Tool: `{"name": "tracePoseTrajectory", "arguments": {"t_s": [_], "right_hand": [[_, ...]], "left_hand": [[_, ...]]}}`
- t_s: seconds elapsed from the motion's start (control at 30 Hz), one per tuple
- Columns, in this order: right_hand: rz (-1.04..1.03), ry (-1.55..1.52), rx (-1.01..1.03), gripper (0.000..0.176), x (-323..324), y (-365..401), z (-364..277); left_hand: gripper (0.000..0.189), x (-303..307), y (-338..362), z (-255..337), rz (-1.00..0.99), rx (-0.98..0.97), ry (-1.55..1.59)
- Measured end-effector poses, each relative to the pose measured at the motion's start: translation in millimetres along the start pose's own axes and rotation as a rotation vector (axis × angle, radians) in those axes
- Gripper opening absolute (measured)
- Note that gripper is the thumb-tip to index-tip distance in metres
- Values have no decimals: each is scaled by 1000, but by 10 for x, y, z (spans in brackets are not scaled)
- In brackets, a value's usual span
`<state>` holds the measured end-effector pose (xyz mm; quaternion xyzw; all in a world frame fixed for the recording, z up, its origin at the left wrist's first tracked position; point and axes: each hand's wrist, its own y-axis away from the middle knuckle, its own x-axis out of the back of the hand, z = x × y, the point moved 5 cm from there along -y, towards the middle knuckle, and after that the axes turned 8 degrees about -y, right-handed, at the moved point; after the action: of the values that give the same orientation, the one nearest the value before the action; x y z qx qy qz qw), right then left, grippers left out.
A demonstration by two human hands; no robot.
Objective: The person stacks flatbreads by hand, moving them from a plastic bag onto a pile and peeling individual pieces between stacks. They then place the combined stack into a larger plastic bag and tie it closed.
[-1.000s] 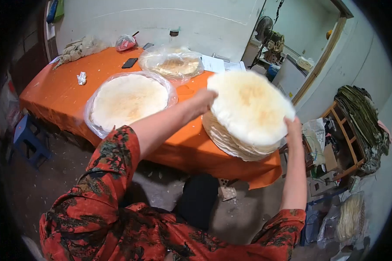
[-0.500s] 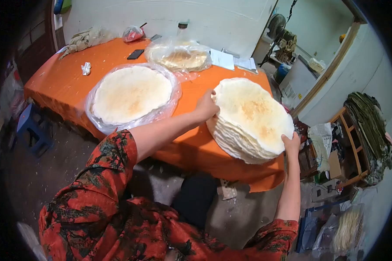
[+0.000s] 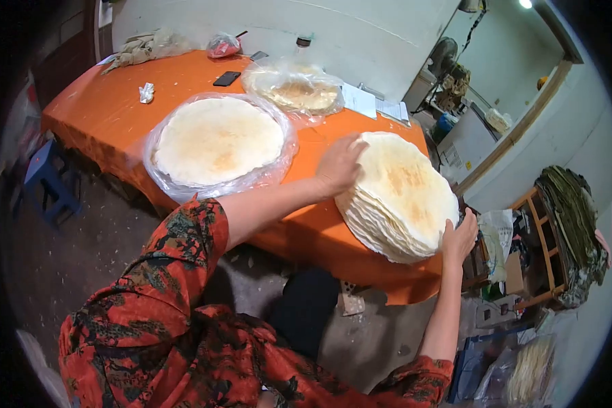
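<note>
1. Wearing red sleeves with a dark pattern, the person has both arms stretched out toward the tabletop.
2. Of the two hands, the right hand is nearer: open, at the right edge of a tall stack of round flatbreads, thumb beside the rim and fingers pointing up; nothing is lifted in it.
3. The stack stands on the tabletop's right end, between the hands, its top round pale with browned patches.
4. At the stack's left edge is the left hand, slightly blurred, open with fingers loosely bent; whether it touches the flatbreads I cannot tell.
5. Left of that, well apart from the stack, a second batch of flatbreads lies in an open clear plastic bag.
6. Beyond sit a crumpled white tissue, a black phone, bagged flatbread and papers.
7. Near the wall stands a dark-lidded jar.
</note>
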<state>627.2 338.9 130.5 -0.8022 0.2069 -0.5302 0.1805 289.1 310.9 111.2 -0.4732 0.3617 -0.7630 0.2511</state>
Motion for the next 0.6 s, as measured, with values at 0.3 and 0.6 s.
{"name": "tracePoseTrajectory", "arguments": {"t_s": [0.3, 0.6], "right_hand": [[-389, 97, 91, 66, -733, -125, 340], [-3, -158, 286, 37, -334, -286, 180]], "left_hand": [[57, -867, -88, -245, -756, -153, -264], [39, 240, 918, -222, -182, 66, 382]]}}
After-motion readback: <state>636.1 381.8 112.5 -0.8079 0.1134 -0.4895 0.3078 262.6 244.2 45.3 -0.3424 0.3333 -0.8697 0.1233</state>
